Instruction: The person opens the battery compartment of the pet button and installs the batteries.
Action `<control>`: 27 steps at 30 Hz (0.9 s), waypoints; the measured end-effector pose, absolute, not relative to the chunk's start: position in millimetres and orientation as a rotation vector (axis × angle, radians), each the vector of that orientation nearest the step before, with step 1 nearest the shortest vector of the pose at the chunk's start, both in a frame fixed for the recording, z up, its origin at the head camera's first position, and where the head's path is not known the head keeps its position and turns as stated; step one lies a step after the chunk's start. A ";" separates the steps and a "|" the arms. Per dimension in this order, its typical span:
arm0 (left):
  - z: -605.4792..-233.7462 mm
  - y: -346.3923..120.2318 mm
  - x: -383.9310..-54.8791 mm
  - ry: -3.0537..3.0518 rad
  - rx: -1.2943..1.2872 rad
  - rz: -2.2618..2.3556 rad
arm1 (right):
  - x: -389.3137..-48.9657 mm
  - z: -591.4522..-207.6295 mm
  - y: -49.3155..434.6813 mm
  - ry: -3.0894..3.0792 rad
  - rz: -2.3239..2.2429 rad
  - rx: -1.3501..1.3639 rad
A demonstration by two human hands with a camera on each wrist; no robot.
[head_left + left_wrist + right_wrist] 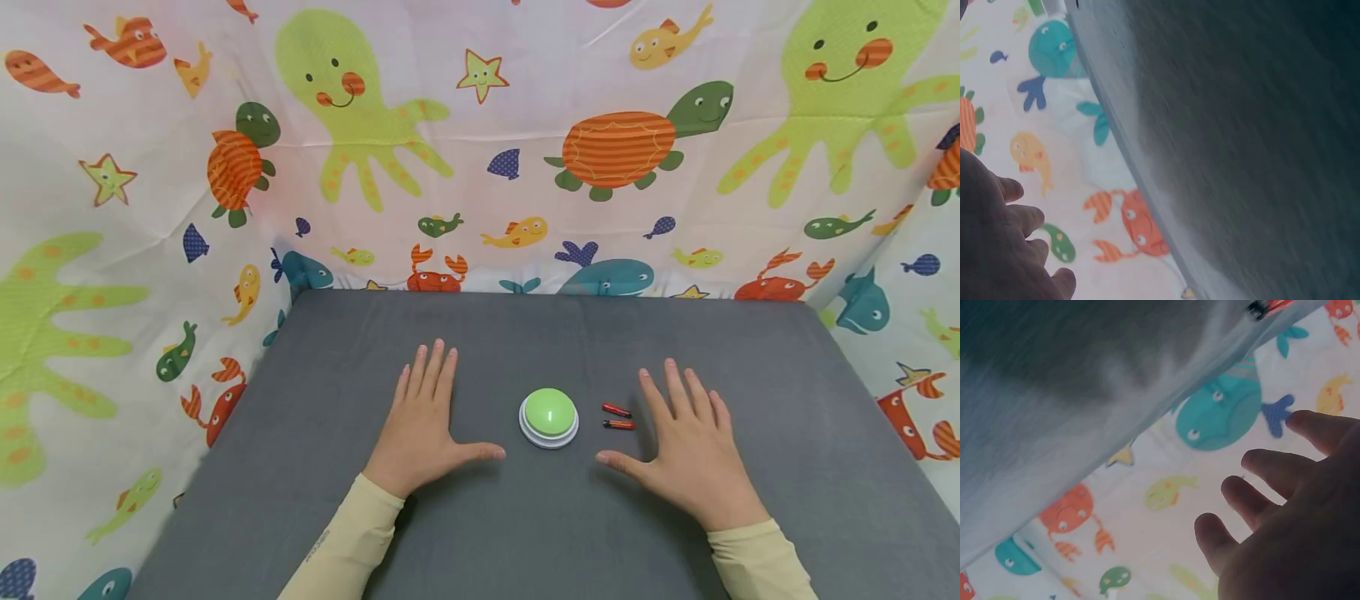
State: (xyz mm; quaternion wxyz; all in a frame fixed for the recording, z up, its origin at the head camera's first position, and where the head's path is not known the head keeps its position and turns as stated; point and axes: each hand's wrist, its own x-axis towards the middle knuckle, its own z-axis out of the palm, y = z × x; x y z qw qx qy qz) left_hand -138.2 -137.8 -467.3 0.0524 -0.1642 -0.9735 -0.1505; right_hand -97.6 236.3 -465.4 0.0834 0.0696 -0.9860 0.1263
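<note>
A round push button (pixel 550 413) with a green dome and a white base sits on the grey table, between the two hands. To its right lie two small red batteries with dark ends, the upper battery (pixel 617 410) slightly slanted and the lower battery (pixel 618 425) nearly level. My left hand (pixel 420 433) is spread over the table left of the button, thumb stretched toward it, holding nothing. On the other side my right hand (pixel 693 454) is spread too, palm down and empty, nearest to the batteries. In the right wrist view, a red-and-black piece shows at the top edge.
The grey table (pixel 480 525) runs back to a white curtain (pixel 480 225) printed with sea animals, which hangs behind it and along both sides. Light yellow sleeves (pixel 345 542) cover both forearms.
</note>
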 end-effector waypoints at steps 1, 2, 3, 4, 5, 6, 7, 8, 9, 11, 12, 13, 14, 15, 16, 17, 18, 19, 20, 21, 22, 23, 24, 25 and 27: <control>-466.7 -134.2 -138.2 -2.956 -0.516 -0.457 | -97.7 -464.4 232.3 -2.948 0.383 0.221; -466.0 -130.3 -138.1 -2.951 -0.534 -0.456 | -97.9 -463.5 228.2 -2.952 0.386 0.235; -465.5 -126.3 -138.0 -2.949 -0.551 -0.451 | -98.3 -462.8 223.8 -2.956 0.389 0.250; -465.0 -122.2 -137.8 -2.951 -0.567 -0.447 | -98.8 -461.8 219.1 -2.961 0.394 0.265; -464.4 -118.0 -137.4 -2.952 -0.584 -0.446 | -99.6 -460.5 214.4 -2.967 0.403 0.281; -463.9 -113.8 -137.0 -2.956 -0.601 -0.447 | -100.4 -459.1 209.7 -2.970 0.413 0.298; -463.7 -109.4 -136.7 -2.958 -0.620 -0.451 | -101.4 -457.5 205.2 -2.972 0.419 0.316; -463.6 -105.2 -136.3 -2.953 -0.641 -0.452 | -102.8 -455.9 200.7 -2.971 0.421 0.338; -463.4 -101.0 -135.9 -2.957 -0.660 -0.453 | -104.0 -454.4 196.5 -2.970 0.424 0.362; -463.1 -93.3 -135.1 -2.952 -0.702 -0.448 | -106.5 -451.4 189.4 -2.964 0.424 0.415; -463.1 -89.9 -134.9 -2.951 -0.722 -0.443 | -107.5 -449.9 186.2 -2.963 0.426 0.440; -463.3 -86.6 -135.0 -2.946 -0.743 -0.438 | -108.8 -449.2 183.7 -2.961 0.427 0.465; -463.5 -83.5 -135.2 -2.937 -0.763 -0.438 | -110.0 -448.8 181.5 -2.961 0.431 0.486; -463.7 -80.8 -135.5 -2.937 -0.781 -0.440 | -111.0 -448.5 179.7 -2.964 0.434 0.503; -463.6 -78.2 -135.7 -2.931 -0.797 -0.442 | -112.0 -448.4 178.2 -2.968 0.438 0.516; -463.9 -76.0 -136.1 -2.927 -0.814 -0.452 | -112.9 -448.4 176.9 -2.973 0.442 0.526; -464.2 -74.0 -136.3 -2.925 -0.829 -0.463 | -113.7 -448.6 175.8 -2.980 0.446 0.533; -464.4 -72.3 -136.6 -2.923 -0.844 -0.476 | -114.7 -449.0 175.0 -2.987 0.448 0.539; -464.9 -70.8 -136.9 -2.927 -0.854 -0.487 | -115.6 -449.5 174.3 -2.995 0.453 0.541; -465.2 -69.5 -137.3 -2.933 -0.865 -0.491 | -116.6 -449.8 173.8 -3.003 0.461 0.544; -465.7 -68.3 -137.7 -2.939 -0.876 -0.495 | -117.7 -449.7 173.2 -3.009 0.474 0.549; -466.4 -67.2 -138.2 -2.947 -0.887 -0.506 | -118.8 -449.9 172.8 -3.016 0.487 0.552; -466.8 -66.2 -138.7 -2.955 -0.899 -0.511 | -119.9 -450.1 172.6 -3.024 0.498 0.552; -467.4 -65.2 -139.3 -2.963 -0.910 -0.520 | -121.1 -449.9 172.3 -3.030 0.514 0.554; -468.4 -63.4 -140.4 -2.984 -0.929 -0.546 | -123.3 -450.0 172.1 -3.046 0.544 0.560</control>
